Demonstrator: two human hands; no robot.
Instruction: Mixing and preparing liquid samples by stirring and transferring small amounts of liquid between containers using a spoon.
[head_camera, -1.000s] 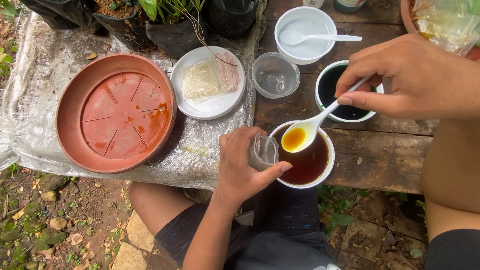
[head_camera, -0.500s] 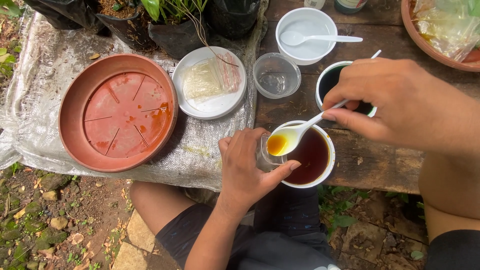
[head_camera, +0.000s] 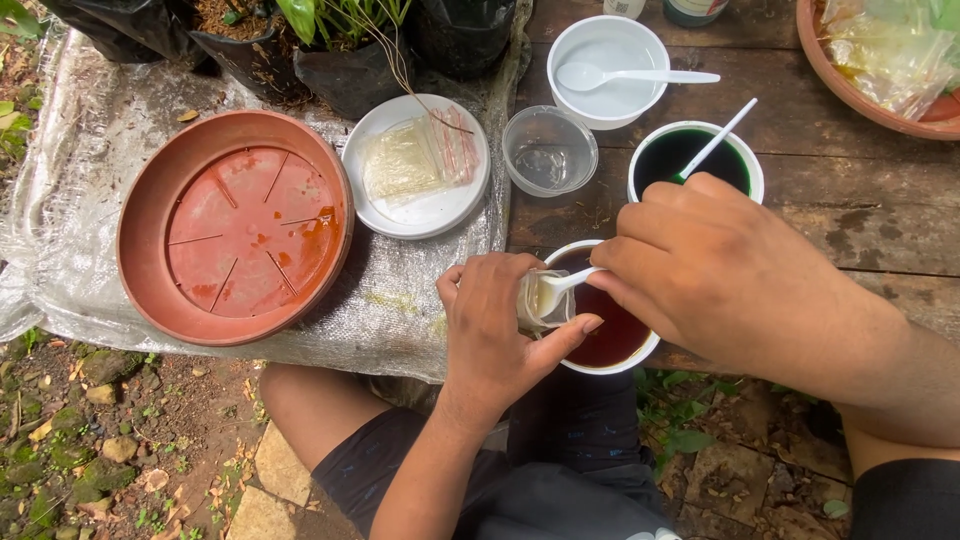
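I have the left hand (head_camera: 495, 335) wrapped around a small clear bag (head_camera: 543, 300), held at the near rim of the white cup of dark reddish liquid (head_camera: 612, 335). My right hand (head_camera: 715, 270) pinches a white plastic spoon (head_camera: 560, 285), its bowl tipped into the bag's mouth. Just beyond the right hand stands a cup of dark green liquid (head_camera: 690, 155) with a stick in it. Beyond the left hand sit an empty clear cup (head_camera: 549, 150) and a white plate (head_camera: 415, 165); well off to its outer side lies a terracotta saucer (head_camera: 235, 225).
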